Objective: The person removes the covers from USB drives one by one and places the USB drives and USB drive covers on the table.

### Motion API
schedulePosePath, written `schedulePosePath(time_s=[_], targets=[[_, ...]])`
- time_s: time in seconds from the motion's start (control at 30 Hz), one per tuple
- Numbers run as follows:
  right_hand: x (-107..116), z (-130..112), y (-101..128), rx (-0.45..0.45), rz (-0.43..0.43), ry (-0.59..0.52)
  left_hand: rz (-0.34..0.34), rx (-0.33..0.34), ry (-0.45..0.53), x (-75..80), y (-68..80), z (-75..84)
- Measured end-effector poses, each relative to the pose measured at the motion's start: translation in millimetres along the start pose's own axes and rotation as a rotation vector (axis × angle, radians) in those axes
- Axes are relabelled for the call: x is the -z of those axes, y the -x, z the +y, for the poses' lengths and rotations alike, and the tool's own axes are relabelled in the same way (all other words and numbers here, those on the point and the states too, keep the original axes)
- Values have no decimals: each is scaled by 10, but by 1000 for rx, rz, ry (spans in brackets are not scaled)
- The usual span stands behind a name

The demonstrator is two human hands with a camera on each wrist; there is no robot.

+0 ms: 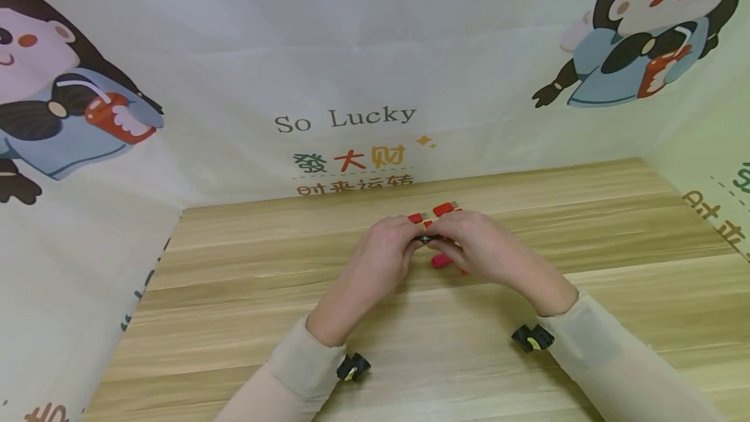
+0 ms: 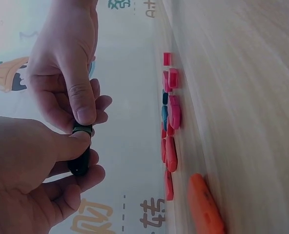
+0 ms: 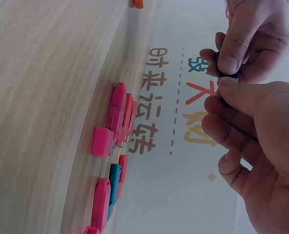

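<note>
Black stick (image 2: pixel 80 158) pinched by both hands, bare wooden table (image 1: pixel 246 318) w/ room nearer.

Left hand (image 1: pixel 383 249) and right hand (image 1: pixel 477 246) meet above the middle of the pale wooden desk (image 1: pixel 246 318), both pinching a small black USB stick (image 2: pixel 80 158) between them. Under and just behind the hands, a cluster of red, pink and blue USB sticks (image 3: pixel 113 161) lies on the desk, near the printed white cloth backdrop (image 1: pixel 351 70) at the desk's far edge.
</note>
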State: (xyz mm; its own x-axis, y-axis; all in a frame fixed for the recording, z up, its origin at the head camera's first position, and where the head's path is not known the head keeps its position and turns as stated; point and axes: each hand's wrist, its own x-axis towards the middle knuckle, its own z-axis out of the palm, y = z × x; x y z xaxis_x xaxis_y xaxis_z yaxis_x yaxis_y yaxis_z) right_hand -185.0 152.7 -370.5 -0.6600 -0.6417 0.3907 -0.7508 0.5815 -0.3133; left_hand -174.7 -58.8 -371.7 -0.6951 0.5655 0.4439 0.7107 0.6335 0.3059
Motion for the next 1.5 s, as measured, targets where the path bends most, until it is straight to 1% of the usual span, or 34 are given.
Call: schedulePosePath(time_s=[0.37, 0.63, 0.87, 1.13, 1.37, 1.5], targets=[[-3, 6, -1, 18, 11, -8, -19, 24, 5, 23, 9, 3], [3, 12, 2, 25, 27, -6, -22, 25, 12, 48, 5, 12], [7, 13, 1, 24, 24, -4, -27, 25, 12, 54, 5, 6], [2, 13, 0, 27, 25, 3, -45, 52, 10, 65, 6, 11], [6, 26, 5, 21, 22, 13, -44, 73, 11, 77, 3, -32], [11, 32, 4, 12, 19, 18, -37, 71, -3, 95, 4, -45]])
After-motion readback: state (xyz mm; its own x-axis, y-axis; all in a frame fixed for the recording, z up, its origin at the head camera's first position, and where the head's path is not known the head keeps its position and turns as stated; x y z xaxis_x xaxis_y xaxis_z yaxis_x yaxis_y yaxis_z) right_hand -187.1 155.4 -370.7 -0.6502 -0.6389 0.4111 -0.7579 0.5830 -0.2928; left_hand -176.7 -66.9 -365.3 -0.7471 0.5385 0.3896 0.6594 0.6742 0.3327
